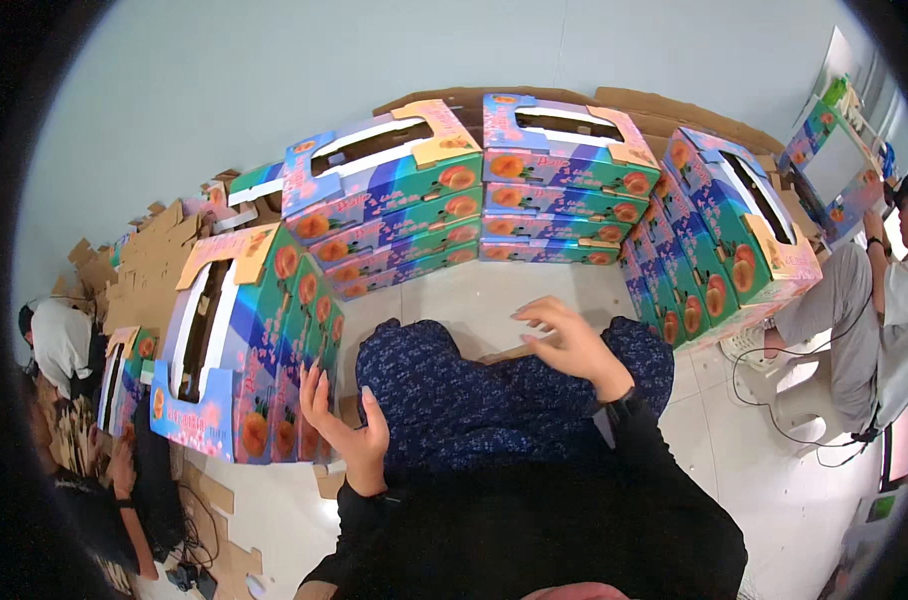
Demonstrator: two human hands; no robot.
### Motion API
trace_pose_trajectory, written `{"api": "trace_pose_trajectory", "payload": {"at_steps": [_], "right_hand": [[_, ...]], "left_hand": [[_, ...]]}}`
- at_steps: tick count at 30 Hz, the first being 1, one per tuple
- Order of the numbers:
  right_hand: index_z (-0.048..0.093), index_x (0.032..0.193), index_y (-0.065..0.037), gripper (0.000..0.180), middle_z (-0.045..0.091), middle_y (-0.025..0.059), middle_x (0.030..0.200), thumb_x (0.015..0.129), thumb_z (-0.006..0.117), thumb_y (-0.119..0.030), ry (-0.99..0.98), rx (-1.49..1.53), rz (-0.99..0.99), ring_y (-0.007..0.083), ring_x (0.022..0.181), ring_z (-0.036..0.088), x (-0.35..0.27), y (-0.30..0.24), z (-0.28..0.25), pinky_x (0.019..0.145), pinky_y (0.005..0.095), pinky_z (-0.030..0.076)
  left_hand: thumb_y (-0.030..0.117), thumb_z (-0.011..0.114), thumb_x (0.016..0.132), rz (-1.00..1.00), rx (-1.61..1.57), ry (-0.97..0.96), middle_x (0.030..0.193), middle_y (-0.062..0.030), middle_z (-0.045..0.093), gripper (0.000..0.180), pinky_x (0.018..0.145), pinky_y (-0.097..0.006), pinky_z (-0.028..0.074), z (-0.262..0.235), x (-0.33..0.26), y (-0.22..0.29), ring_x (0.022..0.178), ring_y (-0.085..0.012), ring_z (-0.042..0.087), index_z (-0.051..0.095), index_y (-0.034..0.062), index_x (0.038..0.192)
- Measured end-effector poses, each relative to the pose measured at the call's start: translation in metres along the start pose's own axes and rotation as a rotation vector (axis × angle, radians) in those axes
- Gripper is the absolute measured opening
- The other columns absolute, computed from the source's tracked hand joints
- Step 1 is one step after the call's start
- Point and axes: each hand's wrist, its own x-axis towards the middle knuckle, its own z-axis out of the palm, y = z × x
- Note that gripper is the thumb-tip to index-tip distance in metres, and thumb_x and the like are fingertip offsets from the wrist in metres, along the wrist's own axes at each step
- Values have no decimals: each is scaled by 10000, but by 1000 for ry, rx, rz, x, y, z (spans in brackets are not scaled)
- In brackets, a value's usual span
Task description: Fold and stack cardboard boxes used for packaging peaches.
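My left hand [352, 432] is raised with its fingers spread, beside the near-left stack of fruit cartons [259, 340]. Whether its fingertips touch the cartons I cannot tell. Above my lap hovers my right hand [572, 350], palm turned inward and fingers apart, holding nothing. The cartons are green, blue and pink with peach pictures, and their tops have long cut-out openings. Two more stacks, a left-centre one [394, 190] and a right-centre one [564, 170], stand ahead of me. Another carton stack [719, 230] stands to the right.
Flattened brown cardboard [152, 280] is piled at the left wall. At the right, a seated person [874, 310] handles an upright carton [829, 160]. Other people work at the far left near a carton [124, 375]. Dark cables [824, 450] cross the tiled floor [689, 430].
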Motion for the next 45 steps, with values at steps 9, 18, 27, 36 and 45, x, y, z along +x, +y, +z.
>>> {"api": "trace_pose_trajectory", "payload": {"at_steps": [9, 18, 27, 36, 45], "right_hand": [[616, 1127, -51, 414, 653, 164, 995, 816, 643, -323, -454, -186, 262, 316, 934, 625, 33, 52, 1, 807, 396, 494], [581, 1220, -49, 550, 656, 183, 1086, 802, 641, -401, -503, -162, 687, 349, 968, 630, 11, 199, 31, 847, 405, 486], [612, 1195, -135, 482, 614, 180, 1173, 770, 593, -361, -676, -391, 659, 358, 1065, 587, 29, 200, 59, 905, 437, 471], [636, 1149, -102, 433, 635, 166, 1136, 772, 585, -309, -791, -516, 691, 355, 1047, 598, 31, 206, 64, 884, 444, 484], [701, 963, -65, 451, 659, 208, 973, 791, 606, -471, -736, -307, 622, 377, 953, 618, 35, 186, 66, 821, 456, 485]], "left_hand": [[49, 637, 766, 37, -113, -217, 1248, -178, 535, 547, 1043, -490, 301, 54, 25, 9, 1223, -381, 454, 432, 12, 1272], [55, 658, 752, 109, -206, -475, 1112, -124, 624, 425, 977, -466, 388, 106, 46, 22, 1071, -309, 577, 528, 40, 1156], [269, 707, 783, -114, -232, -1152, 684, -134, 576, 257, 591, -420, 443, 129, 51, 14, 659, -333, 585, 573, 61, 849], [457, 665, 809, -119, 105, -1320, 582, -143, 538, 451, 524, -441, 414, 146, 24, -17, 589, -356, 561, 504, 72, 639], [431, 653, 815, 31, 69, -1344, 604, -140, 551, 414, 528, -452, 419, 184, -6, -12, 607, -354, 572, 518, 79, 642]]}}
